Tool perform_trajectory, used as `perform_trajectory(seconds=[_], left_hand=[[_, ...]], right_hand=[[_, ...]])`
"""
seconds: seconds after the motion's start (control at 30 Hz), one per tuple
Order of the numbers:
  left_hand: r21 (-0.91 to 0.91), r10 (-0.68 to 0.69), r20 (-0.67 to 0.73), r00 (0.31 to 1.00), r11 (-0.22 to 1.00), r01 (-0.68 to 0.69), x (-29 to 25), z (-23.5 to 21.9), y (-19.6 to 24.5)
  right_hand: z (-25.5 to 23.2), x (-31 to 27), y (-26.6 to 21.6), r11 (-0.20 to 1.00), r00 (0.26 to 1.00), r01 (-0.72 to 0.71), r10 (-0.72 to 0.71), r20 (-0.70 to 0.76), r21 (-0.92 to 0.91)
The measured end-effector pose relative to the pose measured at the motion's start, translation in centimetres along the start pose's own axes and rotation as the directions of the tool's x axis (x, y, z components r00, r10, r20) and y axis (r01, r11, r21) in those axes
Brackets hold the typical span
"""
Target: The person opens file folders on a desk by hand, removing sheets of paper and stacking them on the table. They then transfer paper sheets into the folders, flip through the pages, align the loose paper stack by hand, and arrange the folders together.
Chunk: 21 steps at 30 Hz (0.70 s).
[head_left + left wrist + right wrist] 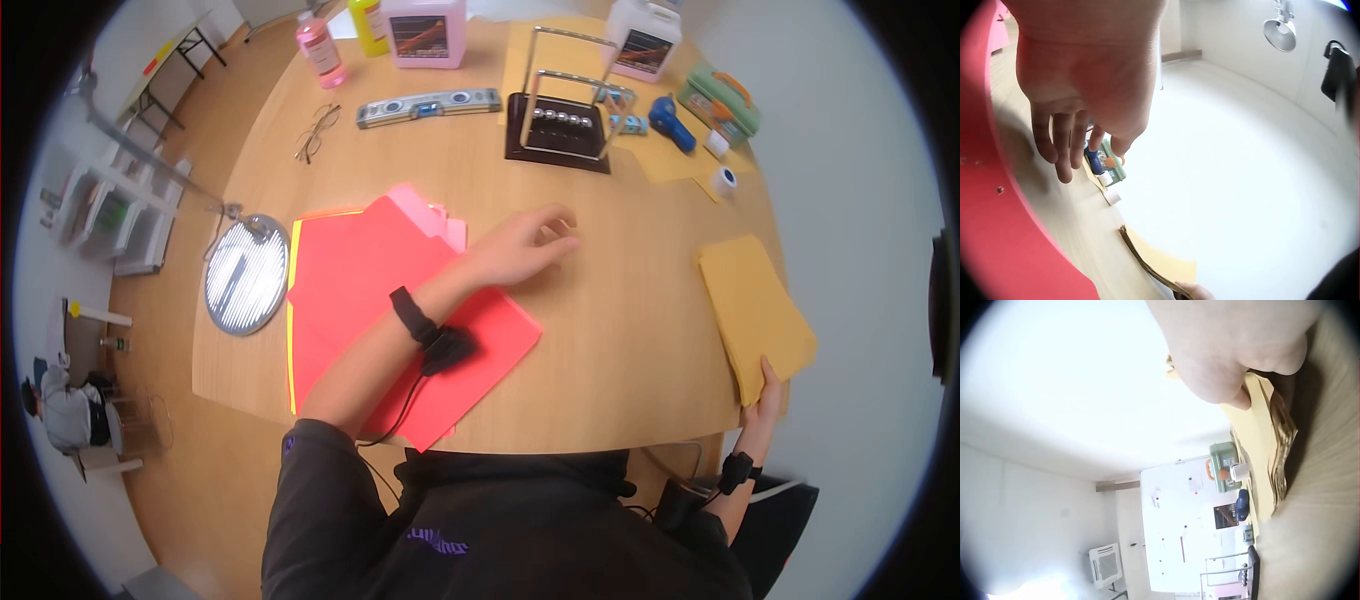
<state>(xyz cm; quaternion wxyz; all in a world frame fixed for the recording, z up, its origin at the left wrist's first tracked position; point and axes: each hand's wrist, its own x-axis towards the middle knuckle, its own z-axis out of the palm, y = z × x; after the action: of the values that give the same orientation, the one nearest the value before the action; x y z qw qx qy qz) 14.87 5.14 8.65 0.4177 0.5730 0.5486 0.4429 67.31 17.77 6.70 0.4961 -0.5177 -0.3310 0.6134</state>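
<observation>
In the head view, my left hand (522, 245) hovers over the middle of the table, its fingers loosely bent with nothing in them. Its forearm crosses above a pile of red folders (370, 270), with pink and yellow sheets showing at the edges. At the table's right edge my right hand (763, 400) grips the near end of a stack of yellow-brown envelopes (757, 315). The right wrist view shows the fingers of the right hand (1241, 350) around the edge of the envelopes (1260, 444). In the left wrist view the left hand (1085, 94) hangs with fingers apart.
A Newton's cradle (557, 130), a level (428, 107) and glasses (318, 133) lie across the back. Bottles (320, 52), jugs (428, 35), a blue tool (671, 124) and a green case (720, 103) stand behind. A round lamp (247, 275) is at the left edge.
</observation>
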Motion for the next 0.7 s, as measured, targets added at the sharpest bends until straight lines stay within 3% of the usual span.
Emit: perform_trajectory(seconds=[0.03,0.1,0.17,0.23,0.3,0.33,0.37,0.4,0.43,0.47,0.5,0.53,0.57,0.6,0.63,0.67,0.7], left_hand=[[0.003,0.007,0.022,1.0,1.0,-0.007,0.0,-0.2,0.7],[0.193,0.018,0.031,0.999,0.981,-0.024,-0.1,-0.9,2.8],[0.245,0.011,0.129,0.992,0.968,-0.043,-0.5,-1.4,3.6],[0.288,-0.016,0.213,0.977,0.957,-0.047,-2.1,-1.8,4.3],[0.645,-0.173,0.231,0.957,0.764,-0.017,-4.8,-3.0,5.9],[0.737,-0.168,0.176,0.97,0.676,-0.016,-6.4,-3.8,6.4],[0.816,-0.155,0.12,0.981,0.579,-0.008,-8.3,-4.5,6.8],[0.855,-0.185,0.014,0.983,0.511,0.083,-10.4,-5.2,7.0],[0.88,-0.205,-0.093,0.974,0.441,0.177,-12.6,-5.9,7.1],[0.883,-0.244,-0.197,0.95,0.377,0.28,-14.8,-6.5,7.2],[0.872,-0.273,-0.302,0.913,0.309,0.381,-17.1,-7.0,7.2],[0.832,-0.253,-0.423,0.87,0.271,0.483,-19.8,-7.6,6.0],[0.779,-0.23,-0.538,0.811,0.233,0.582,-22.3,-7.8,4.2],[0.778,-0.236,-0.541,0.807,0.224,0.587,-24.1,-7.3,3.3],[0.714,-0.188,-0.639,0.746,0.215,0.666,-25.8,-6.9,2.6],[0.643,-0.136,-0.727,0.673,0.209,0.737,-27.0,-6.8,1.9],[0.641,-0.138,-0.731,0.669,0.2,0.741,-28.0,-7.2,0.6]], right_hand=[[-0.7,-0.3,0.0,0.999,0.998,0.048,-0.046,-0.048,0.025],[-1.7,0.3,0.5,0.998,0.997,0.05,-0.049,-0.054,0.028],[-2.2,1.0,1.0,0.996,0.996,0.069,-0.065,-0.068,0.06],[-2.8,1.2,1.4,0.998,0.999,0.053,-0.053,0.004,-0.034],[0.1,-2.3,-0.8,0.997,0.999,-0.036,0.033,-0.039,-0.068],[1.3,-3.4,-1.8,0.986,0.993,-0.113,0.107,-0.056,-0.12],[-1.1,-2.7,-2.1,0.988,0.992,-0.118,0.113,-0.058,-0.104],[-5.5,-1.4,-2.7,0.964,0.947,-0.235,0.257,0.193,-0.126],[-8.1,-1.1,-2.8,0.925,0.821,-0.335,0.38,0.426,-0.179],[-8.4,-2.2,-2.5,0.924,0.82,-0.341,0.382,0.427,-0.171],[-7.8,-3.9,-2.3,0.806,0.958,-0.113,0.244,0.153,-0.581],[-6.6,-5.1,-2.3,0.448,0.999,-0.006,-0.036,-0.025,-0.894],[-4.5,-6.1,-2.0,0.449,0.999,-0.007,-0.028,-0.022,-0.893],[-1.5,-7.4,-1.5,0.428,0.987,0.157,-0.104,0.124,-0.89],[1.9,-8.9,-0.9,0.397,0.947,0.317,-0.176,0.268,-0.862],[6.3,-10.7,-0.5,0.437,0.921,0.387,-0.142,0.362,-0.812],[10.7,-12.3,-0.2,0.477,0.883,0.45,-0.114,0.455,-0.755]])
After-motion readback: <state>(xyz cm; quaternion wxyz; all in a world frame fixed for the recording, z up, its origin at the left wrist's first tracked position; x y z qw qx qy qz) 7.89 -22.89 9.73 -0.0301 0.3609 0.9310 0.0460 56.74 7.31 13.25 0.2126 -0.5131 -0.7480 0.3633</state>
